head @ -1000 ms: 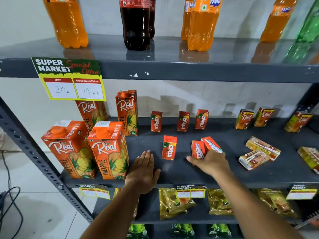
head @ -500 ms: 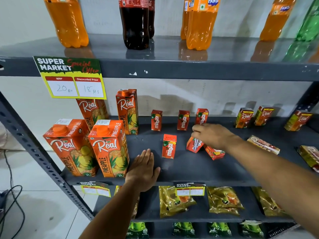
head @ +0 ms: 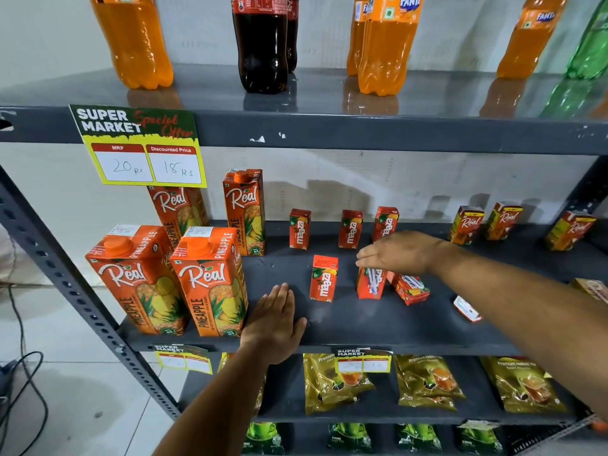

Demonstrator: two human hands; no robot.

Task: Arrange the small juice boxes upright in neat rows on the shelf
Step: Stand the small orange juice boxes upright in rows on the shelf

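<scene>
Three small red Maaza boxes point(head: 350, 229) stand in a back row on the dark shelf point(head: 362, 327). In front of them another Maaza box point(head: 324, 278) stands upright alone. My right hand point(head: 399, 255) grips the top of a Maaza box point(head: 370, 286) that stands upright with its back facing me. Just right of it a further box point(head: 409, 288) lies tilted on its side, and one more point(head: 467, 310) lies flat under my forearm. My left hand point(head: 274, 324) rests flat on the shelf's front, fingers apart, holding nothing. Small Real boxes point(head: 466, 226) stand at the back right.
Large Real pineapple cartons point(head: 210, 281) fill the shelf's left end. Soda bottles point(head: 261, 44) stand on the shelf above, with a price sign point(head: 138, 146) on its edge. Tea pouches point(head: 427, 381) lie on the shelf below. A small box point(head: 592, 287) lies at the far right.
My right hand carried a Maaza box from the shelf's front toward the middle and tipped it from slanted to upright. The left hand stayed in place.
</scene>
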